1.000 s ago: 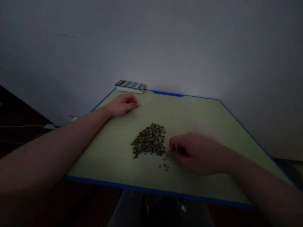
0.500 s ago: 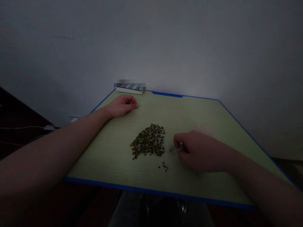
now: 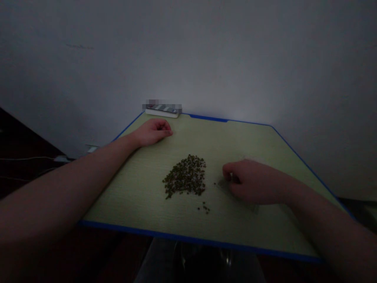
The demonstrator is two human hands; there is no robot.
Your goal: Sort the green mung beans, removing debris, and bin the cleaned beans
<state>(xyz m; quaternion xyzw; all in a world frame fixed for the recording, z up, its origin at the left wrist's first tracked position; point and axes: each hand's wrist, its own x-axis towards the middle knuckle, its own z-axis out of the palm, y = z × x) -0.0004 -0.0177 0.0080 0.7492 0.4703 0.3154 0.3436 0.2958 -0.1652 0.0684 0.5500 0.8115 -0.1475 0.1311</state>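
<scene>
Loosely curled, my left hand [image 3: 154, 131] rests on the far left of the table, and nothing shows in its fingers. My right hand [image 3: 250, 181] is closed in a pinch, right of a pile of small dark green-brown beans or seeds [image 3: 185, 177]. Under its fingers is a thin see-through plastic piece [image 3: 224, 188], blurred and mostly hidden by the hand. One loose grain [image 3: 215, 184] lies between the pile and this hand. Several more loose grains [image 3: 204, 208] lie nearer me. Behind the right hand, a pale patch of whitish grains [image 3: 253, 159] is partly covered.
The light-coloured table [image 3: 141, 200] has a blue edge. A white box-like item [image 3: 161, 113], partly pixelated, stands at its far left corner against the grey wall [image 3: 224, 59]. Below the near edge is a dark shiny round thing [image 3: 203, 259]. Cables [image 3: 26, 158] run at the left.
My right hand has drawn back slightly to the right and away from the pile, the plastic piece moving with it. A single grain now shows beside it. My left hand stays still.
</scene>
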